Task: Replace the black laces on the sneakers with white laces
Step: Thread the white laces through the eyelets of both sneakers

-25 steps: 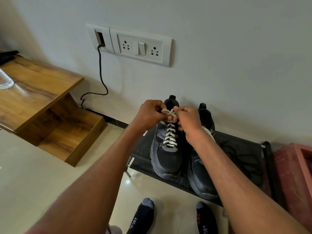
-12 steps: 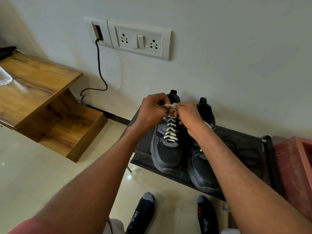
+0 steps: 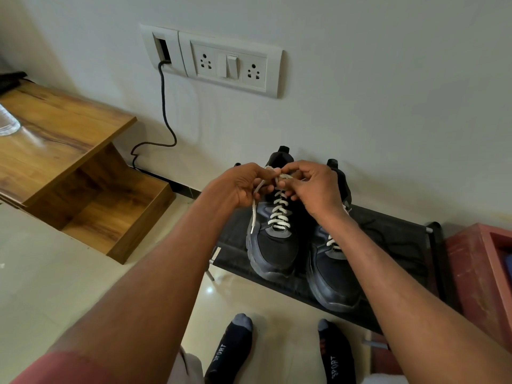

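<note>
Two black sneakers stand side by side on a low black rack (image 3: 399, 239) against the wall. The left sneaker (image 3: 273, 250) carries a white lace (image 3: 278, 213) criss-crossed up its front. My left hand (image 3: 239, 185) and my right hand (image 3: 314, 187) meet above its tongue, each pinching a part of the white lace at the top. One loose lace end (image 3: 253, 214) hangs down from my left hand along the shoe's side. The right sneaker (image 3: 333, 275) shows a bit of white lace below my right forearm; the rest of its lacing is hidden.
A wooden stepped table (image 3: 63, 151) stands at the left with a clear bottle (image 3: 8, 123) on it. A black cable (image 3: 166, 117) runs from the wall socket plate (image 3: 219, 62) to the floor. A red box (image 3: 482, 275) sits right of the rack. My socked feet (image 3: 232, 347) are below.
Both hands have shifted slightly apart at the top of the left sneaker, and a loose white lace end now hangs from my left hand.
</note>
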Demonstrator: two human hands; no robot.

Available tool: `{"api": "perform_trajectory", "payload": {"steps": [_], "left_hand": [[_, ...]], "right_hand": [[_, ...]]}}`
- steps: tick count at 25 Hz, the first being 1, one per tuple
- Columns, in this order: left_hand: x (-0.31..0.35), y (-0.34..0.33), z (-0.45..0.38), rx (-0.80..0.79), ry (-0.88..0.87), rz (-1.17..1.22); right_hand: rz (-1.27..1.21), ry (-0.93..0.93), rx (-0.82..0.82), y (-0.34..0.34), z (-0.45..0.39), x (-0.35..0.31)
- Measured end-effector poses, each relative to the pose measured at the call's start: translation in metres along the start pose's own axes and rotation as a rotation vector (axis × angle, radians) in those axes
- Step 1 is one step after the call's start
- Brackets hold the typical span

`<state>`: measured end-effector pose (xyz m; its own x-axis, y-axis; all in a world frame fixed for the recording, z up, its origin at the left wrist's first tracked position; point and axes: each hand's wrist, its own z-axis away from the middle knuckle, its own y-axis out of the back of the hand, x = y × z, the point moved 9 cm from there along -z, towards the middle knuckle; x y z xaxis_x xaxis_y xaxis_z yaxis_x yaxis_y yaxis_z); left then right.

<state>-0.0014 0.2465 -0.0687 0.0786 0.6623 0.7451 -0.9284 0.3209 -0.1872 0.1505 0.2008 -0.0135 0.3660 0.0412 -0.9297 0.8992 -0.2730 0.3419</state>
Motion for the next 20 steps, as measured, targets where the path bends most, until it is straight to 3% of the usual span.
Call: {"api": "perform_trajectory", "payload": {"steps": [7, 11, 13, 17, 20], "left_hand": [[0.009, -0.002, 0.009, 0.002, -0.086, -0.045], [0.014, 0.010, 0.006, 0.106, -0.157, -0.041], [0.004, 0.020, 0.004, 0.147, -0.097, 0.043], [-0.021, 0.040, -0.004, 0.245, 0.024, 0.250], [-0.016, 0.044, -0.006, 0.310, -0.078, 0.080]], "right_hand": [[0.039, -0.043, 0.065, 0.003, 0.002, 0.002], [0.315, -0.035, 0.270, 0.021, 0.004, -0.008], [0.359, -0.160, 0.343, 0.034, 0.008, 0.001], [-0.208, -0.520, 0.459, 0.035, 0.031, 0.032], [-0.537, -0.605, 0.362, 0.011, 0.031, 0.034]]}}
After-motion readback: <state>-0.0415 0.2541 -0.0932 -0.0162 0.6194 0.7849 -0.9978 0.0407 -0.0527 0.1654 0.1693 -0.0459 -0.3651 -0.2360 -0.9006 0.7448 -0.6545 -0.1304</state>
